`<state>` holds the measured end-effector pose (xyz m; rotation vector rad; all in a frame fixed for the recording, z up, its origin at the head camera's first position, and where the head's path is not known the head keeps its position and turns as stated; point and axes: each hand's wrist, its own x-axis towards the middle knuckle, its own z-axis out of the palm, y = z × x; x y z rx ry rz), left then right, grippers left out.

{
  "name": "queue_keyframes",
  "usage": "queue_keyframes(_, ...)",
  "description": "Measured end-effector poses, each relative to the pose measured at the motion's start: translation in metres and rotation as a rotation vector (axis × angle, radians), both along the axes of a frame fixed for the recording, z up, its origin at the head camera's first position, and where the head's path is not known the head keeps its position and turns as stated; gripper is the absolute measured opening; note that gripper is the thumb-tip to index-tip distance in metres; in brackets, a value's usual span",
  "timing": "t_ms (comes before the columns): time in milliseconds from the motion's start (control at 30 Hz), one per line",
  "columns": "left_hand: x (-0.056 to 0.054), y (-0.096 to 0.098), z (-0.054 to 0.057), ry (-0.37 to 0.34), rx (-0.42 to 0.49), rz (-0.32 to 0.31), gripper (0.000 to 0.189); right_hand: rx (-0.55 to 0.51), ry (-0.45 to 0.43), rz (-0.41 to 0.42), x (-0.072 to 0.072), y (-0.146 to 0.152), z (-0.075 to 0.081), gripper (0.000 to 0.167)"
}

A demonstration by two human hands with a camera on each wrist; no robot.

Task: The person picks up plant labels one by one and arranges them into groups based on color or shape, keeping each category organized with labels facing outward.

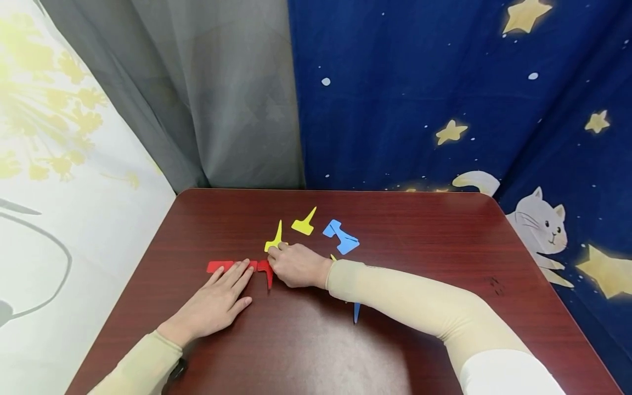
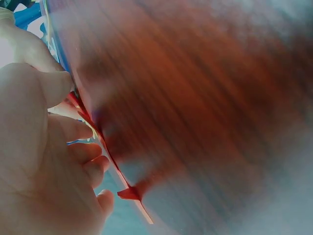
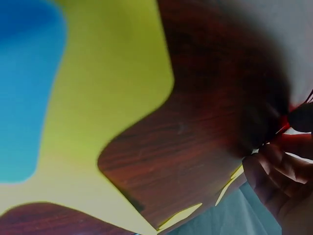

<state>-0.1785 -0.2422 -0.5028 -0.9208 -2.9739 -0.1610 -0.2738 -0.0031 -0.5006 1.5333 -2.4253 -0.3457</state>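
My left hand (image 1: 217,302) lies flat on the table, its fingers straight over a strip of red T-shaped plant labels (image 1: 216,266). The red runs out to the left of the fingertips, and part of it is hidden beneath them. At the strip's right end, my right hand (image 1: 298,266) pinches a red plant label (image 1: 266,269) whose pointed stem slants toward me. In the right wrist view the thumb and fingers meet at a bit of red (image 3: 283,125). A yellow plant label (image 1: 274,243) lies just beyond the right fingertips.
Another yellow label (image 1: 304,224) lies farther back, with overlapping blue labels (image 1: 345,243) to its right. A blue stem (image 1: 356,312) and a yellow tip (image 1: 333,257) show from beneath the right forearm. Curtains (image 1: 247,109) hang behind the brown table (image 1: 444,230).
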Motion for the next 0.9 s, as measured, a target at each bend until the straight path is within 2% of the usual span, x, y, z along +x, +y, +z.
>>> queue_keyframes(367, 0.0003, 0.0008, 0.0002, 0.001, -0.001, -0.011, 0.068, -0.01, -0.039, -0.033, -0.0014, -0.0007, -0.0008, 0.029)
queue_keyframes(733, 0.0014, 0.0038, 0.0009, 0.005, 0.008, -0.012, 0.068, -0.022, -0.037, -0.037, 0.0016, -0.0024, 0.0018, 0.028)
queue_keyframes(900, 0.0009, 0.0074, 0.0024, -0.004, 0.015, -0.013, 0.068, -0.043, -0.075, -0.046, -0.003, 0.0041, 0.0049, 0.028)
